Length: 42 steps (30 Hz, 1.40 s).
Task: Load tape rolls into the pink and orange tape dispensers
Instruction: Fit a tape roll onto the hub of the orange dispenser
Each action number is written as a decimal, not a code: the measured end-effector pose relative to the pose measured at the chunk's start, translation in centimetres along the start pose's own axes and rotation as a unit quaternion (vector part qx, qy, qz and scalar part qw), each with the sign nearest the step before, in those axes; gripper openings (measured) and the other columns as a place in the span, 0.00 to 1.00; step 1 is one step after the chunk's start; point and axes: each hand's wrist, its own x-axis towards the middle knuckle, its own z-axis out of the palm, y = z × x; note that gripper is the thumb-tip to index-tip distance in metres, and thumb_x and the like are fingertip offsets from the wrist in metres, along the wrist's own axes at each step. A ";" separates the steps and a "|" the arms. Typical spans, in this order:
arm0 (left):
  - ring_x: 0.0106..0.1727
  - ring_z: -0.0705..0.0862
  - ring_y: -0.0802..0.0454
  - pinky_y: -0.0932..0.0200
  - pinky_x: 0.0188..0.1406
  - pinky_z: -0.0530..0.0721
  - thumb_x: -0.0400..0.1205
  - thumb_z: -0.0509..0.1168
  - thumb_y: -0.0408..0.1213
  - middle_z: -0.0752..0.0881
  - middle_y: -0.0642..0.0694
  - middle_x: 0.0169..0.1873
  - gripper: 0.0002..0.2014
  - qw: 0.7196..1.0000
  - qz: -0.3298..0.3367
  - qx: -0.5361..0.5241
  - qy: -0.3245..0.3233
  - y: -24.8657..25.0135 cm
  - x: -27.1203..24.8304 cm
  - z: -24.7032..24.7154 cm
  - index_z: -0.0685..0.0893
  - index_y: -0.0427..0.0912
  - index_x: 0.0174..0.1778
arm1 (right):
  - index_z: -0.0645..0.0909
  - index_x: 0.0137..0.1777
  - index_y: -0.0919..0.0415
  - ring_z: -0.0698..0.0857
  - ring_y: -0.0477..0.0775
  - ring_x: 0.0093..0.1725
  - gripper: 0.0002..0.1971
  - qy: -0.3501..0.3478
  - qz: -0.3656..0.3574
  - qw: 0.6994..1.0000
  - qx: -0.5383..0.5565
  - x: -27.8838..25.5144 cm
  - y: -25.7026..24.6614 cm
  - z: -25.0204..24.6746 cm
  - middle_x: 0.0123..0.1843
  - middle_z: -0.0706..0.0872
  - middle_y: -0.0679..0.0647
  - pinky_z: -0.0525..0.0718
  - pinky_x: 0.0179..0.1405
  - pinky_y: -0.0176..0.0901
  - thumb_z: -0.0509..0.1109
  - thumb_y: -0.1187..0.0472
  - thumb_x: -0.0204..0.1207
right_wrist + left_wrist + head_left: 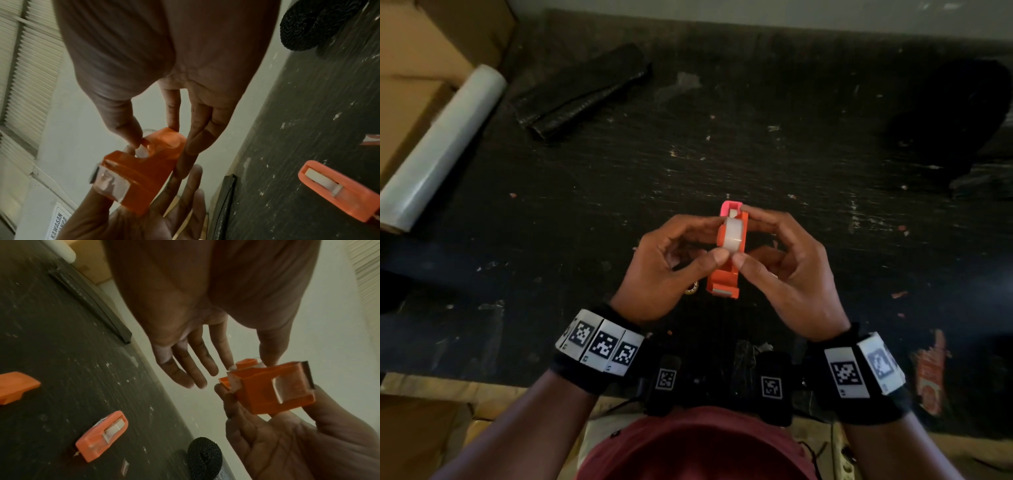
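Head view: we hold the orange tape dispenser (726, 253) above the dark tabletop (756, 154), between both hands. Our left hand (664, 270) pinches it, thumb on the tape roll (732, 234) seated inside; our right hand (791, 270) grips the other side, thumb at the roll too. Clear tape covers the dispenser's cutter end in the left wrist view. Pink dispenser (102, 434) lies on the tabletop below, a white strip of tape showing in its slot. Another orange piece (16, 386) lies near it. Rolled clear film (438, 147) sits far left.
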 end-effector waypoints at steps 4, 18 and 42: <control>0.59 0.92 0.56 0.63 0.55 0.89 0.81 0.68 0.31 0.89 0.45 0.62 0.20 0.999 -0.015 -0.046 -0.006 0.1 0.0 0.5 0.80 0.29 0.69 | 0.75 0.78 0.65 0.92 0.55 0.60 0.28 0.008 -0.009 1.000 -0.009 0.0 0.0 0.1 0.70 0.84 0.57 0.94 0.52 0.45 0.76 0.69 0.78; 0.67 0.89 0.49 0.55 0.60 0.89 0.78 0.73 0.31 0.91 0.43 0.63 0.22 0.997 -0.022 -0.075 -0.010 -0.5 0.0 0.1 0.82 0.33 0.68 | 0.81 0.74 0.57 0.93 0.54 0.45 0.27 0.031 -0.034 0.992 -0.116 0.2 0.2 -0.2 0.64 0.86 0.54 0.93 0.42 0.53 0.81 0.63 0.75; 0.62 0.91 0.47 0.44 0.57 0.92 0.74 0.79 0.36 0.92 0.44 0.60 0.21 0.999 -0.031 0.019 0.009 -0.3 0.8 -0.3 0.86 0.35 0.62 | 0.92 0.56 0.66 0.92 0.44 0.44 0.13 0.062 -0.172 0.953 -0.242 0.9 0.3 -1.1 0.51 0.94 0.53 0.89 0.46 0.34 0.84 0.68 0.72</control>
